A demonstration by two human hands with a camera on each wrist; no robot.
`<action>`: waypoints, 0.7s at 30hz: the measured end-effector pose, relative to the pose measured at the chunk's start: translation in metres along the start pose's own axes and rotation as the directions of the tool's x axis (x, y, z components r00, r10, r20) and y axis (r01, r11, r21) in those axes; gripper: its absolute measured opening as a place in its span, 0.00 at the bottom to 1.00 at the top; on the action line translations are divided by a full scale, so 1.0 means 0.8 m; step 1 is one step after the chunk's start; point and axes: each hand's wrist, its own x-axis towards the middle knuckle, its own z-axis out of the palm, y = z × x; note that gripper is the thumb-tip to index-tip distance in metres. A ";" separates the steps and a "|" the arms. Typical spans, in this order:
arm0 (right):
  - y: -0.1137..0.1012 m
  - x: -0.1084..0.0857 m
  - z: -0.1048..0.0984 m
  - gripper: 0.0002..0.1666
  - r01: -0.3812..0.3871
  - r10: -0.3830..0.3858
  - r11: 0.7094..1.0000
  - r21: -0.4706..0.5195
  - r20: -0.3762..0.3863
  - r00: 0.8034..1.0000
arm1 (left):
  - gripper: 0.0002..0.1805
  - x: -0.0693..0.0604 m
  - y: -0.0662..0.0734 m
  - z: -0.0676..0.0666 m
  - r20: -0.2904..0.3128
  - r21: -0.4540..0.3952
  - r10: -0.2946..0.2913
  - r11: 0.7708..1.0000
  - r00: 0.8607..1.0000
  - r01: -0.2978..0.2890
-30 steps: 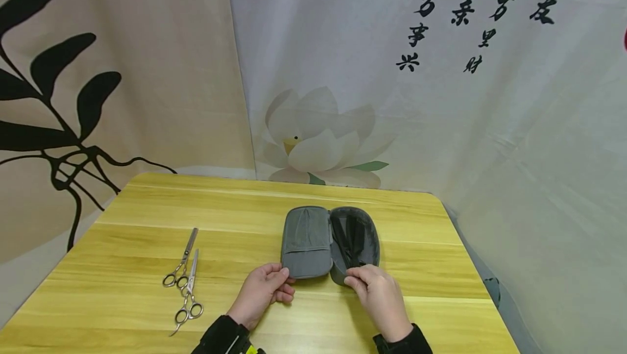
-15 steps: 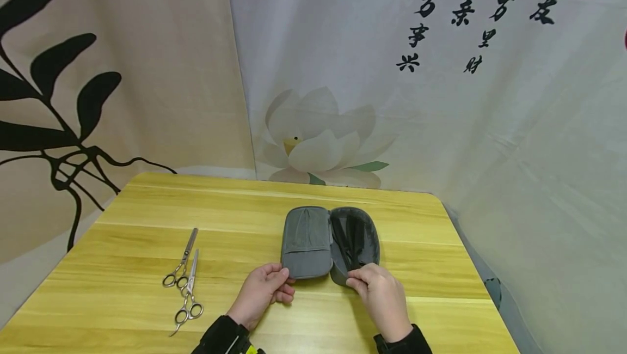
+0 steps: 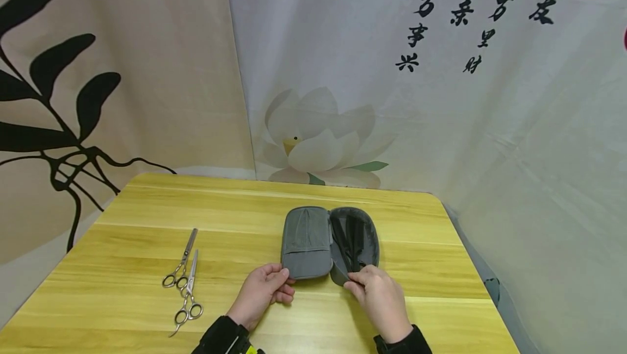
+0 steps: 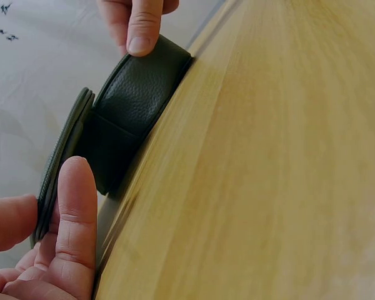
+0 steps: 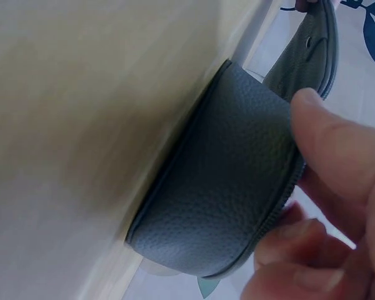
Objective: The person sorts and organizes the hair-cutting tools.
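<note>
A small grey zip case (image 3: 307, 263) lies spread open on the table, its flat pocketed lid to the left and its deeper half to the right. My left hand (image 3: 260, 294) pinches the lid's near left corner between thumb and fingers. On the deeper half, the thumb and fingers of my right hand (image 3: 383, 298) grip the near rim; in the right wrist view the thumb (image 5: 331, 140) presses near the zip edge. Long black objects (image 3: 354, 237) sit inside that half, their lower ends partly hidden by the right hand. Their kind cannot be told.
To the left, a pair of thinning shears (image 3: 186, 250) and a pair of hairdressing scissors (image 3: 192, 278) lie close together on the wooden table (image 3: 235, 212). A printed cloth (image 3: 313, 71) hangs behind the table's far edge.
My right hand's thumb and fingers shift very slightly at the case's near rim. The left hand, the case and the scissors keep their places.
</note>
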 end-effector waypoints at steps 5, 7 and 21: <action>-0.001 -0.001 0.000 0.11 0.002 0.000 0.999 -0.054 0.035 0.999 | 0.30 0.001 0.000 0.000 0.002 0.001 -0.003 1.000 1.000 0.003; -0.001 -0.001 0.000 0.11 0.008 -0.006 0.998 -0.069 0.036 0.999 | 0.30 0.001 0.000 0.000 0.002 0.001 -0.004 1.000 1.000 0.004; -0.003 -0.001 -0.002 0.13 0.054 -0.046 0.986 -0.161 0.048 0.998 | 0.29 0.001 0.000 0.001 -0.009 0.004 -0.003 1.000 1.000 0.003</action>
